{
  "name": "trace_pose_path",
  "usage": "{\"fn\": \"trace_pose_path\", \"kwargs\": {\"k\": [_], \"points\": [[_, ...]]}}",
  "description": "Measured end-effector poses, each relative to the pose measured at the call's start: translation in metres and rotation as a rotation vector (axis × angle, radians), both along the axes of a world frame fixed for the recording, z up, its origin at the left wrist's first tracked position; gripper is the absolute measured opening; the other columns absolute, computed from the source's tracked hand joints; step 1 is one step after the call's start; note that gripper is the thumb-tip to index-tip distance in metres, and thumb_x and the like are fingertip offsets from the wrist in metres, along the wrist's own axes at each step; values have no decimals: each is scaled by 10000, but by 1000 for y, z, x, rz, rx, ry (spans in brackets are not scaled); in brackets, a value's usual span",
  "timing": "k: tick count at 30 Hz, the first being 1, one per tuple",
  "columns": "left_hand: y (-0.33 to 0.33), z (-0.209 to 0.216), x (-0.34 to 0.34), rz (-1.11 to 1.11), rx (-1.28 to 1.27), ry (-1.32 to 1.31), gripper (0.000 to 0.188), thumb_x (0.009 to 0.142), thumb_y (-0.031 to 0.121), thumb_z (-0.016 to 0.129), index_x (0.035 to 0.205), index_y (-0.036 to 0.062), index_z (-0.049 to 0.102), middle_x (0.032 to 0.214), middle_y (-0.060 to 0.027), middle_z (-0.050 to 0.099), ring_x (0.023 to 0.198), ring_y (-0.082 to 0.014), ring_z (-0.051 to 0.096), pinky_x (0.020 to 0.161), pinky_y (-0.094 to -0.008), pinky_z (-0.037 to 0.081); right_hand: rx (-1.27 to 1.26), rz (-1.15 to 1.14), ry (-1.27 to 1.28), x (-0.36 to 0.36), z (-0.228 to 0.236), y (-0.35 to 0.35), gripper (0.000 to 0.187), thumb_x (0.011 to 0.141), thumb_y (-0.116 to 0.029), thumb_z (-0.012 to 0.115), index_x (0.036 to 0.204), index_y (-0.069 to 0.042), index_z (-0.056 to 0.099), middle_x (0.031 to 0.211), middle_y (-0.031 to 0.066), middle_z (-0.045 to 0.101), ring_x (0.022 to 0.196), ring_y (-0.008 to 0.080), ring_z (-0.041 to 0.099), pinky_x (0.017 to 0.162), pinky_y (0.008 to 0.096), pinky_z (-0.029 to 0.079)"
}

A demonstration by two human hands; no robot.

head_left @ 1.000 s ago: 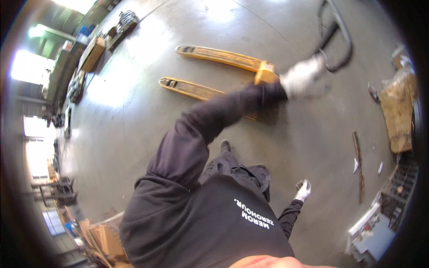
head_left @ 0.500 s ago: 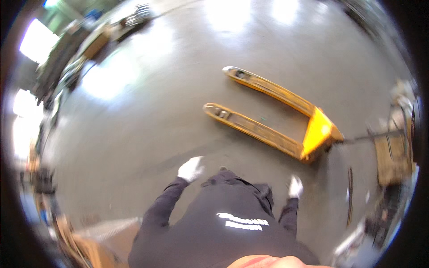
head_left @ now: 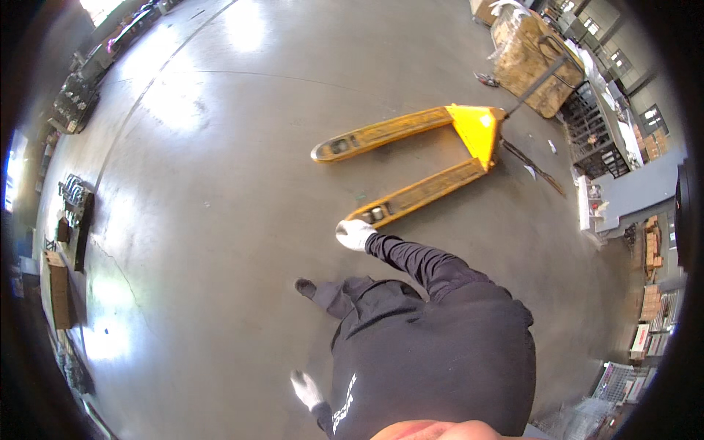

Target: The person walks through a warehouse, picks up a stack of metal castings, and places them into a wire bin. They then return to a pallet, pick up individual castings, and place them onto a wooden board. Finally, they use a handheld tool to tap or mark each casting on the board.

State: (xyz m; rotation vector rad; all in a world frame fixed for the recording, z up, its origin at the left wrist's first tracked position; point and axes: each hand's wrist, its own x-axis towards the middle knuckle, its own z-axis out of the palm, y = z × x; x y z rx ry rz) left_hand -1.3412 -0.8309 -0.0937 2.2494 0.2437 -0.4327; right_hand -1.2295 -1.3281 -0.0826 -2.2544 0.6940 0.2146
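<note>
Both of my hands wear white gloves and hold nothing that I can see. My left hand [head_left: 306, 389] hangs low beside my body over the grey floor, open with its fingers loosely stretched. Ahead of my torso, my right hand [head_left: 356, 235] is open, its fingers slightly bent. It overlaps the tip of the nearer fork of a yellow pallet jack [head_left: 480, 136] in view, apparently above it rather than gripping it. Both forks point left, and the thin dark handle [head_left: 539, 84] rises toward the upper right. One dark shoe [head_left: 305, 287] shows on the floor.
A large worn brown box [head_left: 532, 62] stands behind the jack's handle. A dark strip [head_left: 534, 167] lies on the floor beside the jack. Dark metal racks [head_left: 594, 132] line the right, wire mesh [head_left: 616, 383] the lower right. Pallets with parts [head_left: 73, 220] and a cardboard box [head_left: 57, 290] stand left.
My body and view have turned, so the pallet jack appears swung round, its handle now toward the upper right. My right hand has come forward past the fork tip; my left has dropped back.
</note>
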Motion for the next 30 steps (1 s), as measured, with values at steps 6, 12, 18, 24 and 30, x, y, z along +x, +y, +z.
{"fn": "trace_pose_path", "kwargs": {"k": [6, 12, 18, 24, 30], "points": [[135, -16, 131, -3, 199, 330, 378, 957, 152, 474, 1302, -3, 482, 1185, -198, 596, 1093, -300, 577, 972, -367, 441, 139, 167, 23, 277, 24, 164, 347, 857, -342, 516, 1079, -100, 629, 1050, 150, 676, 1015, 334, 627, 882, 406, 492], [202, -31, 317, 150, 80, 348, 407, 957, 192, 489, 1314, -2, 464, 1191, -199, 590, 1083, -299, 582, 955, -371, 460, 58, 521, -161, 512, 78, 292, 316, 860, -304, 525, 1060, -78, 620, 985, 152, 679, 949, 338, 641, 841, 420, 506], [307, -70, 533, 205, -6, 418, 440, 957, 232, 505, 1325, -2, 446, 1197, -201, 584, 1074, -297, 587, 937, -375, 480, 10, 402, -196, 708, 43, 361, 328, 842, -316, 526, 1049, -81, 622, 945, 168, 674, 909, 356, 641, 813, 430, 510], [458, -96, 782, 311, -30, 509, 477, 957, 273, 520, 1337, -1, 428, 1203, -203, 578, 1065, -295, 593, 920, -379, 499, -61, -32, 357, 799, -31, 369, 474, 805, -317, 516, 1180, -40, 602, 1181, 215, 616, 1133, 374, 573, 948, 440, 465], [594, -60, 1052, 594, -158, 402, 517, 957, 313, 536, 1349, 0, 409, 1209, -204, 572, 1055, -294, 598, 903, -383, 519, -107, -444, 453, 813, -116, 386, 571, 780, -461, 554, 1128, -16, 642, 1151, 242, 623, 1103, 389, 584, 912, 433, 477]]}}
